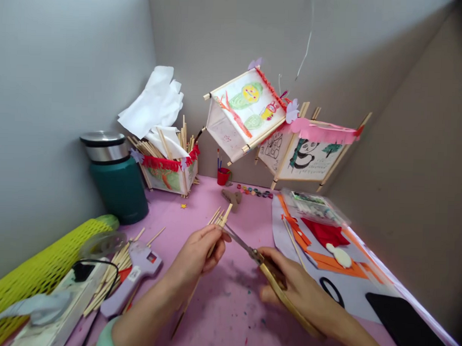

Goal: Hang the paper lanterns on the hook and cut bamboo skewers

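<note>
Head view: scissors (256, 255) at sticks (227, 215)

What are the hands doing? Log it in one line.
left hand: holding wooden sticks | right hand: holding scissors | blades: close to sticks, contact unclear | at left: glue gun

Mint-green left cuff (106, 336), bare hands (202, 250)
</note>
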Motion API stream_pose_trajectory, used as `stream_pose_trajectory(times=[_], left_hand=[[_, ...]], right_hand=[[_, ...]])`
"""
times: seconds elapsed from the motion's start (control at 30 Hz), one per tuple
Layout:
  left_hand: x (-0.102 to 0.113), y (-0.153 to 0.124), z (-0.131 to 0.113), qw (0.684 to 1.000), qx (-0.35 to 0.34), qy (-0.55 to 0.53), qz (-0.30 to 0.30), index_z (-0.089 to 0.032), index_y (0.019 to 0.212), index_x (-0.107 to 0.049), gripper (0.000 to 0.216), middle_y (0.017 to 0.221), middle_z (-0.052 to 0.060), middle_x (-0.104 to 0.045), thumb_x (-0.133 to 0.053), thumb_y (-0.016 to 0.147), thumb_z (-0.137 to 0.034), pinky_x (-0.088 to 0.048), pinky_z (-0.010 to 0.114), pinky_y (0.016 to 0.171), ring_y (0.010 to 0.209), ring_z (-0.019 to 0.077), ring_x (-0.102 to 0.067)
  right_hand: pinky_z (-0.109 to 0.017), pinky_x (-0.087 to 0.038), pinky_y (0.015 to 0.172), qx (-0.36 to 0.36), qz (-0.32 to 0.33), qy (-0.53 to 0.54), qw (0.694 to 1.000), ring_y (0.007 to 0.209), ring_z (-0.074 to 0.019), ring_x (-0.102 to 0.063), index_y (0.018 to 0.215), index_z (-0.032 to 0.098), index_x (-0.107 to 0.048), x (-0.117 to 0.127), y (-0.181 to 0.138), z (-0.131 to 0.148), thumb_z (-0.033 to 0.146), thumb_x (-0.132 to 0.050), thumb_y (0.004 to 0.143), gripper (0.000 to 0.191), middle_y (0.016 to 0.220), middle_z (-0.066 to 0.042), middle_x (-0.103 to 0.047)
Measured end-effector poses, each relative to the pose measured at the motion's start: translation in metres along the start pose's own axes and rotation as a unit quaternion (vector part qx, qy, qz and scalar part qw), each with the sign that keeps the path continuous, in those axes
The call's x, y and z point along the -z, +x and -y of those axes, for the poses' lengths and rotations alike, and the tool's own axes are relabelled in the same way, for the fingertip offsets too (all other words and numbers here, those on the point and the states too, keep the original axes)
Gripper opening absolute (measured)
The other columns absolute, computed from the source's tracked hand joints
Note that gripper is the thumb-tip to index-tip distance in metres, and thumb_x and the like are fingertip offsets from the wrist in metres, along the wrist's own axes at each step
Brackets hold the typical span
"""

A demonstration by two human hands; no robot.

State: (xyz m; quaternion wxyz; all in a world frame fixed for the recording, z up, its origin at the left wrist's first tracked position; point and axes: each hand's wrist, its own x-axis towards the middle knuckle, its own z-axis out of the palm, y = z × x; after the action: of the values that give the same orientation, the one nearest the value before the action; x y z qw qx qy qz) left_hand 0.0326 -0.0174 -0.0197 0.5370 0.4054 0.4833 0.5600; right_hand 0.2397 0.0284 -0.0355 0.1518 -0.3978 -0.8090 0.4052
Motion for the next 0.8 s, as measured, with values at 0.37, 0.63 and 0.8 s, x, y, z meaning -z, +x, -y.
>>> stream_pose_trajectory(times=[0.37, 0.63, 0.8], left_hand=[[-0.004, -0.003, 0.006, 0.989, -0.026, 0.137, -0.042, -0.018, 0.055, -0.043, 0.028, 0.048, -0.004, -0.038, -0.042, 0.080, -0.031, -0.022, 0.021, 0.042, 0.043, 0.0074, -0.029], [-0.009, -0.012, 0.001, 0.959, -0.068, 0.275, -0.027, -0.018, 0.060, -0.045, 0.028, 0.052, -0.005, -0.038, -0.036, 0.085, -0.027, -0.029, 0.023, 0.051, 0.051, 0.0096, -0.035], [-0.008, -0.011, 0.008, 0.944, -0.081, 0.321, -0.014, -0.019, 0.057, -0.042, 0.031, 0.052, -0.005, -0.038, -0.035, 0.085, -0.026, -0.028, 0.023, 0.051, 0.051, 0.0094, -0.037]], right_hand=[[-0.023, -0.036, 0.059, 0.024, -0.044, -0.043, 0.998, 0.066, -0.0132, -0.048, 0.102, 0.026, -0.052, -0.004, -0.005, 0.012, 0.028, -0.072, 0.064, 0.043, 0.079, 0.003, -0.055], [-0.021, -0.034, 0.057, 0.023, -0.037, -0.025, 0.999, 0.064, -0.0108, -0.045, 0.100, 0.027, -0.051, -0.006, -0.010, 0.019, 0.025, -0.070, 0.066, 0.040, 0.075, 0.006, -0.051], [-0.022, -0.036, 0.059, 0.037, -0.040, -0.030, 0.998, 0.066, -0.0118, -0.046, 0.099, 0.025, -0.051, -0.012, -0.010, 0.018, 0.034, -0.071, 0.067, 0.039, 0.078, 0.005, -0.052]])
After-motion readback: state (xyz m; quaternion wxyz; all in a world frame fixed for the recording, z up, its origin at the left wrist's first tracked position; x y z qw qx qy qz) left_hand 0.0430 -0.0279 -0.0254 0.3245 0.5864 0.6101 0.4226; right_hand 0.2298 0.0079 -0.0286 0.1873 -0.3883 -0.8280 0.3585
